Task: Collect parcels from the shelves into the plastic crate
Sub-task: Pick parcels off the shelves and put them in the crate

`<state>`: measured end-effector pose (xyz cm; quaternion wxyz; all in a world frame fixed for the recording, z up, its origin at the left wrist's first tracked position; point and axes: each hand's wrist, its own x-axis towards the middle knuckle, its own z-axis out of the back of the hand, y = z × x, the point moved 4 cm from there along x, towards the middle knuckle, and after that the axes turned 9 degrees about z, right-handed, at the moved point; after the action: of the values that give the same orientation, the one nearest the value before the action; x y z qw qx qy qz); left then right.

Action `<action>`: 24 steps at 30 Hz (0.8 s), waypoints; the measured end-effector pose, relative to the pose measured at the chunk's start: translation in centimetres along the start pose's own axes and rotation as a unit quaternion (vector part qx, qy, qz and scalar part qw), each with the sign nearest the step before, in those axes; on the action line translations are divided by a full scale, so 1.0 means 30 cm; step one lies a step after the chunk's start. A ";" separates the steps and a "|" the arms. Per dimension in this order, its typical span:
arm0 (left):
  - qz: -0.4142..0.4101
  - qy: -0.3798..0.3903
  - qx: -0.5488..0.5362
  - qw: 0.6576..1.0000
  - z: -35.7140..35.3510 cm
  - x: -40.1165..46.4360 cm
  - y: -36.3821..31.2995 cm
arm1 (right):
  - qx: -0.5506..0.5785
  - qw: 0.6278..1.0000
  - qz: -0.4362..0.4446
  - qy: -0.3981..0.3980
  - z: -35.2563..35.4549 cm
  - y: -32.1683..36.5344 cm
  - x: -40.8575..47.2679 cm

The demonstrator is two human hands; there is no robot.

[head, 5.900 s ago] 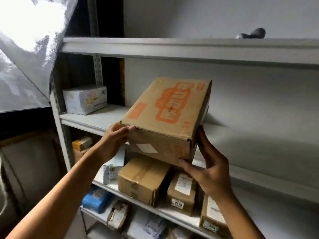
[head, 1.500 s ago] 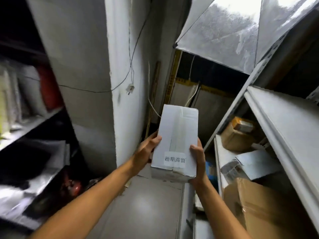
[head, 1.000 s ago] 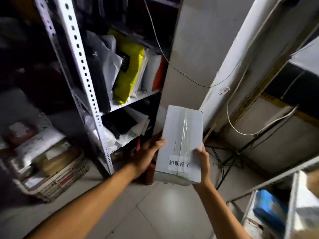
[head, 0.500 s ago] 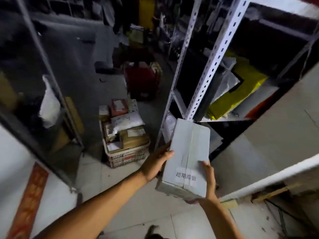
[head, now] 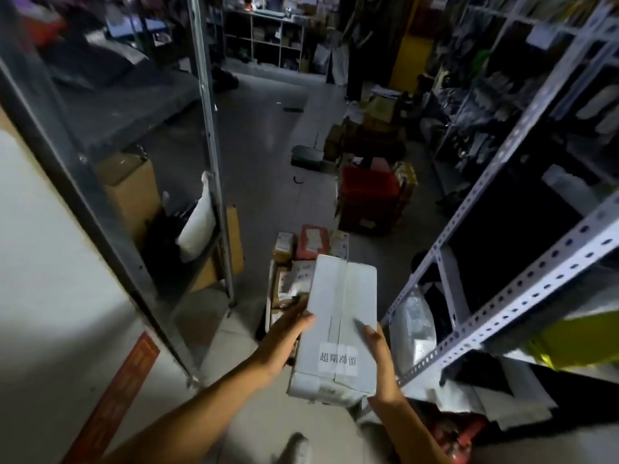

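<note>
We hold a white box [head: 340, 324] lengthwise between both hands, above the floor and over the near end of the plastic crate [head: 268, 306]. Our left hand [head: 281, 341] lies along the box's left side, thumb on the top face and fingers curled beneath. Our right hand [head: 380, 358] clasps the right side, thumb on top, its fingers hidden behind the box. A white label [head: 338, 359] near the box's close end reads 超期滞留. The crate sits on the floor between two metal racks [head: 522, 289], filled with labelled parcels [head: 313, 241]; their print is too small to read.
</note>
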<state>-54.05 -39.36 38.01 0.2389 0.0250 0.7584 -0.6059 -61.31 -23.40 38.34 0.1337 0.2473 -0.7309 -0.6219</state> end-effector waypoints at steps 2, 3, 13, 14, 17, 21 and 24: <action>0.017 -0.037 -0.002 0.999 0.052 0.077 -0.034 | 0.003 1.000 -0.018 0.016 -0.014 -0.013 0.120; 0.029 -0.057 -0.014 0.998 0.074 0.108 -0.044 | -0.001 0.999 -0.043 0.026 -0.012 -0.032 0.174; 0.080 -0.177 -0.072 0.978 0.275 0.390 -0.011 | -0.016 0.984 -0.137 0.109 -0.100 -0.170 0.587; 0.078 -0.171 -0.081 0.979 0.304 0.414 -0.001 | -0.018 0.985 -0.130 0.116 -0.115 -0.182 0.616; 0.091 -0.183 -0.097 0.974 0.403 0.492 0.037 | -0.040 0.983 -0.119 0.131 -0.169 -0.214 0.706; 0.101 -0.182 -0.127 0.970 0.523 0.619 0.058 | -0.095 0.972 -0.148 0.158 -0.240 -0.288 0.856; 0.159 -0.205 -0.128 0.957 0.659 0.743 0.115 | -0.127 0.959 -0.187 0.173 -0.301 -0.372 0.975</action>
<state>-66.06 -62.47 23.12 0.4838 -0.0106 0.7504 -0.4502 -79.22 -47.61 25.90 0.1695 0.4642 -0.5527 -0.6711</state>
